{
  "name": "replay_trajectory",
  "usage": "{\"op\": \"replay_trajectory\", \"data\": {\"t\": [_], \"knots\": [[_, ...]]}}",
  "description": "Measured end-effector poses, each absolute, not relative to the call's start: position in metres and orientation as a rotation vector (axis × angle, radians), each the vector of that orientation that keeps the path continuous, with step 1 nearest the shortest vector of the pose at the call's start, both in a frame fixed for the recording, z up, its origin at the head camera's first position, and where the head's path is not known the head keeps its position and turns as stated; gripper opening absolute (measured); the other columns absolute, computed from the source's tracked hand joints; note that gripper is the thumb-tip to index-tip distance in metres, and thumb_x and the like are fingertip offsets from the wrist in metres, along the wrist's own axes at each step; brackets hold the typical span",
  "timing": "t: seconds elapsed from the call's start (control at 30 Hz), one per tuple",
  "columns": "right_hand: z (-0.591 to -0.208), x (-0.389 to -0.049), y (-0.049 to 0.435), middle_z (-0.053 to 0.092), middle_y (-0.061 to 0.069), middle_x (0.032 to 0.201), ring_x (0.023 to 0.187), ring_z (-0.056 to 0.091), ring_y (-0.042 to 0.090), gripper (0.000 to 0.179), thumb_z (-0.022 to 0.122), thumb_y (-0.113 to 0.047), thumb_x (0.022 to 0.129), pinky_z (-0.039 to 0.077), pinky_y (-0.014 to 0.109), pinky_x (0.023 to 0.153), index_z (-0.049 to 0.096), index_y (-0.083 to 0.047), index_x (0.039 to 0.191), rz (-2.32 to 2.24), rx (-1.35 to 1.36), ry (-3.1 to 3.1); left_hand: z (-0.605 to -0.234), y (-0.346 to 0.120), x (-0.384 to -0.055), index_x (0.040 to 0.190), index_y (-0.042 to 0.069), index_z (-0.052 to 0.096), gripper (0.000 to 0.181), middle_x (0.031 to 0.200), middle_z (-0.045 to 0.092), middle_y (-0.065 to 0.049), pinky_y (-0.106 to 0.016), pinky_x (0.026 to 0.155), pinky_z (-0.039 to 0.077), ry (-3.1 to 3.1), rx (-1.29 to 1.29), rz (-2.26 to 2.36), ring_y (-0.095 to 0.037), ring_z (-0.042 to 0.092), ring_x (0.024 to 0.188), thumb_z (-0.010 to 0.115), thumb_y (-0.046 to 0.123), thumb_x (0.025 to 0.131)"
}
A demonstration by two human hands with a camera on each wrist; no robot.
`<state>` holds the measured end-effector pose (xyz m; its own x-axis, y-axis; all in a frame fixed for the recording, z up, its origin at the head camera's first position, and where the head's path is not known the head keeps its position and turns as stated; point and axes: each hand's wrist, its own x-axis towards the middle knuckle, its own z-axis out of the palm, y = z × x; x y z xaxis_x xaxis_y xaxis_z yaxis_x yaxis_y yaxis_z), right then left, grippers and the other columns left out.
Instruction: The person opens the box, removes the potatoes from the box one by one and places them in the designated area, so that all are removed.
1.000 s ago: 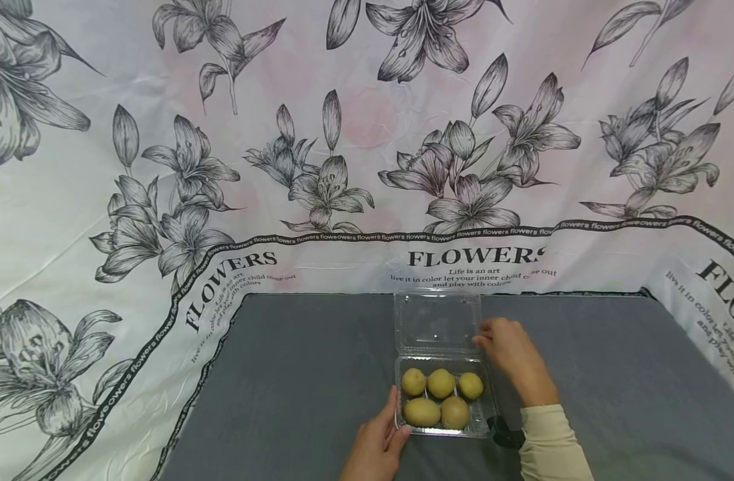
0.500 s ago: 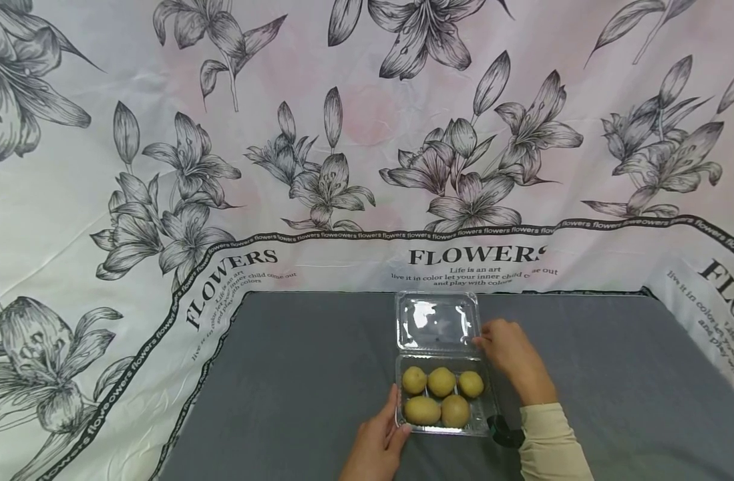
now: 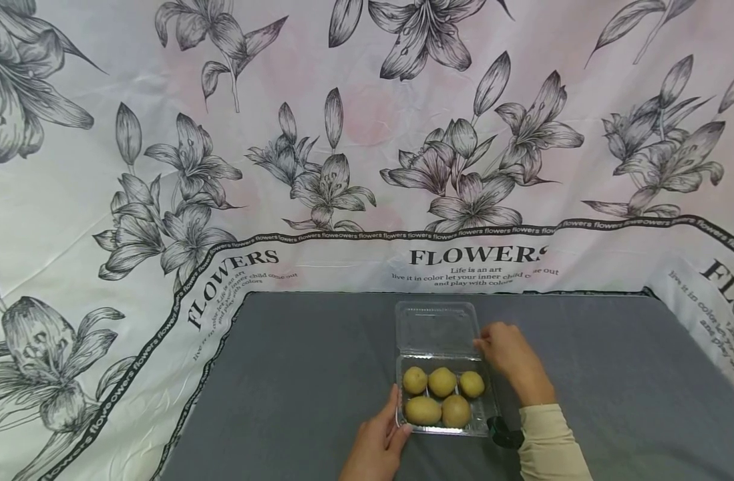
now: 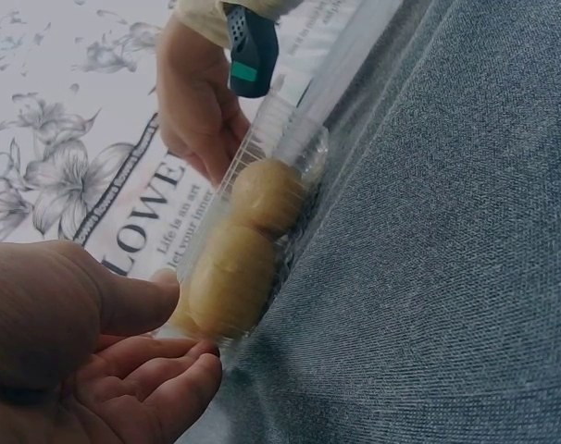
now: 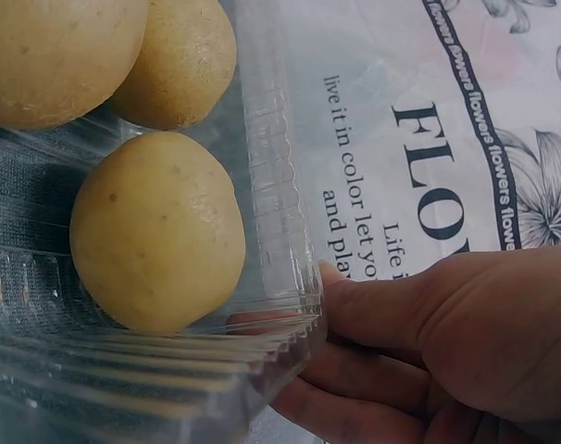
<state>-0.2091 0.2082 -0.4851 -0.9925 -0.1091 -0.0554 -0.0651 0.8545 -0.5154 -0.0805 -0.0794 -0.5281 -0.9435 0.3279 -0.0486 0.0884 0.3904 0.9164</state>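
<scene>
A clear plastic clamshell box (image 3: pixel 479 422) sits on the table in the head view with its lid (image 3: pixel 435 327) raised at the back. Inside lie several yellow potatoes (image 3: pixel 423 411), in a back and a front row; the front right spot holds none. My left hand (image 3: pixel 375 437) grips the box's front left corner; the left wrist view has the thumb (image 4: pixel 137 305) at the rim and fingers lower down. At the back right, my right hand (image 3: pixel 511 354) pinches the box's corner near the hinge, as the right wrist view shows beside a potato (image 5: pixel 160 231).
Dark grey cloth (image 3: pixel 306 374) covers the table. Behind it hangs a white curtain (image 3: pixel 342 267) printed with flowers and lettering, which also runs down the left and right sides. A dark device (image 4: pixel 251 55) with a green patch is worn on the right wrist.
The lid has changed its tilt: its far edge now sits lower in the head view, and the bright glare of half a second ago is gone. Both hands stay nearly in place.
</scene>
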Motion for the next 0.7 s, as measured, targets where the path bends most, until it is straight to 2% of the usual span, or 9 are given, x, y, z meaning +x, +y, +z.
{"op": "replay_trajectory", "data": {"t": [0.13, 0.17, 0.23, 0.37, 0.4, 0.47, 0.7], "knots": [[-0.4856, -0.2084, 0.2095, 0.071, 0.035, 0.115, 0.104, 0.07, 0.05, 0.032, 0.069, -0.01, 0.103, 0.059, 0.061, 0.089, 0.068, 0.018, 0.119, -0.821, -0.126, 2.936, -0.5276, -0.0782, -0.081, 0.164, -0.002, 0.032, 0.072, 0.156, 0.051, -0.024, -0.05, 0.11, 0.048, 2.429, 0.365, 1.572, -0.037, 0.05, 0.142, 0.068, 0.019, 0.106], [-0.4856, -0.2082, 0.2097, 0.071, 0.036, 0.115, 0.105, 0.07, 0.05, 0.033, 0.069, -0.01, 0.103, 0.059, 0.061, 0.089, 0.068, 0.018, 0.119, -0.826, -0.125, 2.933, -0.5275, -0.078, -0.0811, 0.164, -0.002, 0.031, 0.072, 0.151, 0.055, -0.027, -0.049, 0.11, 0.049, 2.428, 0.363, 1.569, -0.035, 0.056, 0.138, 0.068, 0.019, 0.106], [-0.4852, -0.2074, 0.2102, 0.071, 0.035, 0.116, 0.104, 0.07, 0.05, 0.032, 0.069, -0.01, 0.103, 0.059, 0.061, 0.089, 0.069, 0.018, 0.119, -0.834, -0.128, 2.928, -0.5276, -0.0777, -0.081, 0.164, -0.003, 0.031, 0.072, 0.151, 0.054, -0.028, -0.048, 0.109, 0.05, 2.43, 0.372, 1.572, -0.034, 0.056, 0.137, 0.067, 0.018, 0.106], [-0.4847, -0.2063, 0.2103, 0.071, 0.035, 0.115, 0.103, 0.071, 0.049, 0.031, 0.067, -0.01, 0.104, 0.059, 0.06, 0.088, 0.069, 0.017, 0.119, -0.846, -0.131, 2.913, -0.528, -0.0779, -0.0802, 0.163, -0.005, 0.03, 0.071, 0.154, 0.051, -0.029, -0.047, 0.109, 0.05, 2.42, 0.387, 1.588, -0.036, 0.053, 0.139, 0.066, 0.018, 0.106], [-0.4844, -0.2061, 0.21, 0.071, 0.034, 0.115, 0.103, 0.071, 0.049, 0.031, 0.067, -0.011, 0.105, 0.059, 0.06, 0.088, 0.069, 0.017, 0.119, -0.849, -0.128, 2.907, -0.5281, -0.0779, -0.08, 0.163, -0.005, 0.029, 0.071, 0.16, 0.044, -0.027, -0.047, 0.11, 0.049, 2.416, 0.393, 1.599, -0.038, 0.046, 0.143, 0.066, 0.017, 0.106], [-0.4844, -0.2064, 0.2098, 0.071, 0.034, 0.116, 0.103, 0.07, 0.049, 0.032, 0.066, -0.011, 0.106, 0.059, 0.06, 0.089, 0.068, 0.017, 0.121, -0.852, -0.12, 2.896, -0.5283, -0.0781, -0.0797, 0.163, -0.006, 0.029, 0.071, 0.161, 0.043, -0.026, -0.046, 0.11, 0.049, 2.409, 0.398, 1.608, -0.04, 0.045, 0.144, 0.066, 0.017, 0.107], [-0.485, -0.2056, 0.2103, 0.072, 0.032, 0.113, 0.1, 0.071, 0.045, 0.034, 0.061, -0.013, 0.108, 0.059, 0.06, 0.087, 0.067, 0.016, 0.122, -0.854, -0.135, 2.896, -0.5291, -0.0786, -0.0788, 0.163, -0.006, 0.028, 0.071, 0.161, 0.042, -0.025, -0.043, 0.11, 0.049, 2.413, 0.4, 1.619, -0.04, 0.046, 0.144, 0.065, 0.017, 0.107]]}}
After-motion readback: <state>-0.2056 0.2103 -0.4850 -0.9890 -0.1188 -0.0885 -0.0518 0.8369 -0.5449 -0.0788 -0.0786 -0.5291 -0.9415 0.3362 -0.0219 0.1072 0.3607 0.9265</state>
